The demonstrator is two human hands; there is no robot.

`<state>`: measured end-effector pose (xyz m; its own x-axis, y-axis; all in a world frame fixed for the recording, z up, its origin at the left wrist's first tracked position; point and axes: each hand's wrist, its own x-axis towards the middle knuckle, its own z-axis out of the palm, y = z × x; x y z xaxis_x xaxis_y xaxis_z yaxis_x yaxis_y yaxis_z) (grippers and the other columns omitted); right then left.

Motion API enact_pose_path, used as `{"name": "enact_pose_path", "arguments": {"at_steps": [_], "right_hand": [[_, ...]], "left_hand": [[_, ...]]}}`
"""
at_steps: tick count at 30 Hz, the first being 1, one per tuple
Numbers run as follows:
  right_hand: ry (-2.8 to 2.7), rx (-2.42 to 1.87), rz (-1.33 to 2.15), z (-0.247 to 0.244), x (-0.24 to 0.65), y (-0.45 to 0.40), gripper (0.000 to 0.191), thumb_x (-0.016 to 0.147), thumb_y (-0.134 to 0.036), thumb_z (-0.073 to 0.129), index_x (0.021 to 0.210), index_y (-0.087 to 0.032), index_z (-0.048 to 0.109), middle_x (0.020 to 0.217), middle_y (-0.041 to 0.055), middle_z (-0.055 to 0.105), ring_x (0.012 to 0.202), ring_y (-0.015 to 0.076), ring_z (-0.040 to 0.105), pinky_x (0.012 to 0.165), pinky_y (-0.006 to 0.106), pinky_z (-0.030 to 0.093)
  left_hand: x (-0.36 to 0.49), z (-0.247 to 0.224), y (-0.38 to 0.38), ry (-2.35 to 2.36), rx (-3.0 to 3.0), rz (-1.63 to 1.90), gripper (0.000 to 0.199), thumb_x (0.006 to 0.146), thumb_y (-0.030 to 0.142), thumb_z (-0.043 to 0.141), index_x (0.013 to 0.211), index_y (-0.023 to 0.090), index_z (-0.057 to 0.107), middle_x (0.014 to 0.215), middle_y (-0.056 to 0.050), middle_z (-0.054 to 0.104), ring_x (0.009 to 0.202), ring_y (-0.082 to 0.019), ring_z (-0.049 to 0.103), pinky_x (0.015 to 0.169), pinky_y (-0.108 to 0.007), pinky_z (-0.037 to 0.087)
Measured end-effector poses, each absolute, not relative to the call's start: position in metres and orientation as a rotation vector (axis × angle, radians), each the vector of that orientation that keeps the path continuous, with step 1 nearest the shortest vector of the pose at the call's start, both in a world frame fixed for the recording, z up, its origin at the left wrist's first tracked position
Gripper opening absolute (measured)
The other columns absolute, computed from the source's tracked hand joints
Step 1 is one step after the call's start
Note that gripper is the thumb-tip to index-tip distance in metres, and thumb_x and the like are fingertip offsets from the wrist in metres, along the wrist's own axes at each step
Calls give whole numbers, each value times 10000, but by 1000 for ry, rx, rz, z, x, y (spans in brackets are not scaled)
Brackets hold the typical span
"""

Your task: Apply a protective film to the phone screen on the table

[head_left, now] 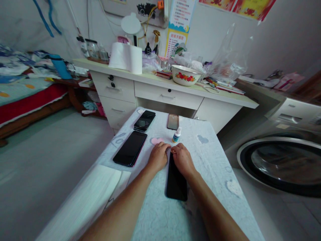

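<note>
Pale-blue cloth [213,190] under phones [176,182], white desk [152,90] beyond, washing machine [265,134] rightward.

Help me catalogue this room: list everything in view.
Heart-patterned tablecloth: one, pale blue, centre
Flat rectangular phone: one, black, tablecloth's middle
Second rectangular phone: one, black, tablecloth's left
Stacked flat phones: apparently two, black, far left
Rectangular phone case: one, brown, far end
Small plastic bottle: one, white-blue, far middle
Drawered desk: one, white, rear
Flowered round bowl: one, white, desktop
Cylindrical bottle: one, blue, left
Front-loading washing machine: one, grey, right
Bed: one, multicoloured, left
Clutter: uncountable, mixed, desktop
Left hand, right hand: two, bare, near middle phone's far end
</note>
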<state>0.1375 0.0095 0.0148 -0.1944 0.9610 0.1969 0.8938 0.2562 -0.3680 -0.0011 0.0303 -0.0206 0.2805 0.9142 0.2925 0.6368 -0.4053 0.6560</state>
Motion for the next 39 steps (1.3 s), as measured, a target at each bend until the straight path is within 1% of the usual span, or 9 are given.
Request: {"name": "enact_pose_path", "arguments": {"at_steps": [6, 11, 15, 21, 27, 32, 39], "right_hand": [[-2223, -1626, 279, 22, 132, 5, 257, 881, -88, 442, 893, -168, 685, 891, 61, 589, 827, 143, 555, 756, 214, 394], [-2272, -1622, 353, 27, 131, -6, 271, 868, -65, 441, 853, -172, 690, 895, 60, 591, 823, 140, 556, 758, 214, 401], [-2300, -1600, 399, 28, 131, -17, 260, 866, -63, 451, 827, -170, 686, 890, 52, 586, 811, 134, 547, 754, 215, 401], [-2280, -1541, 467, 27, 131, -34, 246, 827, -24, 472, 780, -150, 678, 845, 52, 561, 769, 138, 514, 699, 220, 398], [-2287, -1499, 498, 33, 129, -53, 241, 815, -17, 461, 738, -158, 641, 812, 39, 535, 729, 128, 488, 656, 213, 382], [-2277, -1509, 540, 36, 128, -64, 238, 803, -14, 450, 734, -154, 629, 806, 39, 532, 712, 123, 482, 622, 207, 369], [-2267, -1466, 562, 28, 132, -71, 233, 819, -26, 451, 809, -151, 648, 863, 46, 532, 748, 122, 489, 669, 210, 389]], "left_hand": [[-2, -19, 30, 1403, 2134, 897, 396, 771, 3, 423, 1064, 178, 623, 1034, -64, 619, 1028, -190, 552, 938, -333, 451], [-2, -19, 29, 1399, 2128, 872, 370, 774, 19, 438, 1036, 190, 636, 1046, -58, 617, 1031, -186, 553, 933, -329, 450], [-2, -17, 28, 1378, 2132, 856, 406, 746, -5, 427, 1030, 184, 647, 1047, -58, 619, 1039, -182, 549, 956, -329, 437], [-2, -15, 28, 1364, 2162, 811, 399, 764, 10, 424, 1007, 197, 679, 1034, -45, 636, 1010, -181, 555, 946, -329, 440], [-2, -14, 27, 1356, 2191, 811, 386, 766, 27, 437, 993, 206, 695, 1023, -41, 647, 1008, -189, 552, 947, -331, 439], [-2, -14, 26, 1348, 2205, 814, 360, 782, 57, 451, 1002, 208, 694, 1028, -45, 648, 1009, -192, 556, 946, -341, 436], [-1, -16, 26, 1363, 2217, 813, 313, 805, 106, 473, 997, 212, 697, 1023, -40, 651, 1007, -195, 559, 952, -345, 426]]}}
